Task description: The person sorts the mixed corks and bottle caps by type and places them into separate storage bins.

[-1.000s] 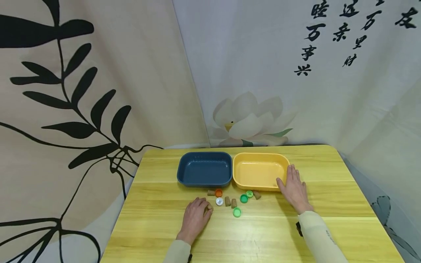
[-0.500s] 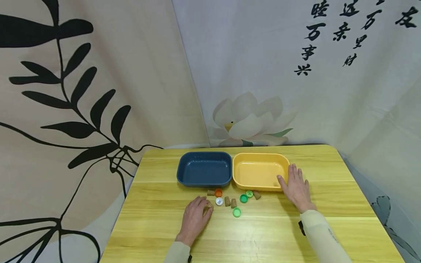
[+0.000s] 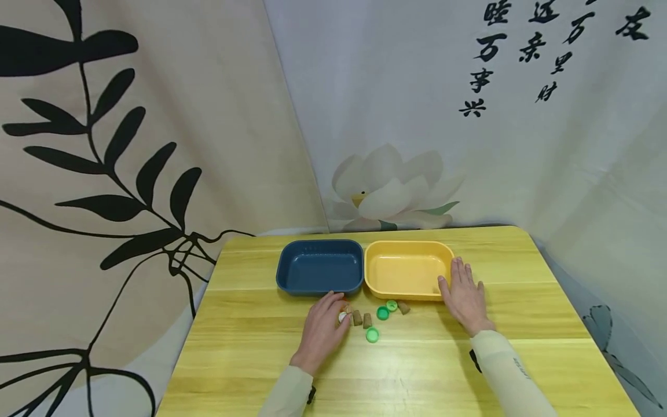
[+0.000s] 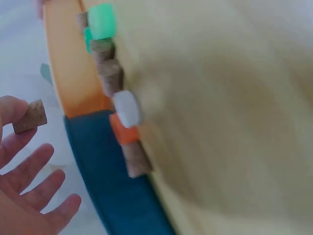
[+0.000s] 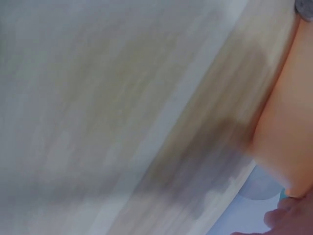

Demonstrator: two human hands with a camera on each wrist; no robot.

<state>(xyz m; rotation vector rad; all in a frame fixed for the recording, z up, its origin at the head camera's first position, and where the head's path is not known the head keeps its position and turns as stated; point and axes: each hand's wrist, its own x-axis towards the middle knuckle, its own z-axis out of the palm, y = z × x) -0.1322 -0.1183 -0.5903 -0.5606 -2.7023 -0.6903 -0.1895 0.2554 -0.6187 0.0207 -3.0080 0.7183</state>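
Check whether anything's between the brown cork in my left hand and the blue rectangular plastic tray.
By the near edge of the blue tray, the round orange plastic cap and another brown cork lie low; nothing else visible blocks the held cork.

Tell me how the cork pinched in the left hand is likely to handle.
The cork looks light for its size, given its speckled grain. Probably stiff: its edges look straight as the left hand pinches it. Its matte surface should resist slipping.
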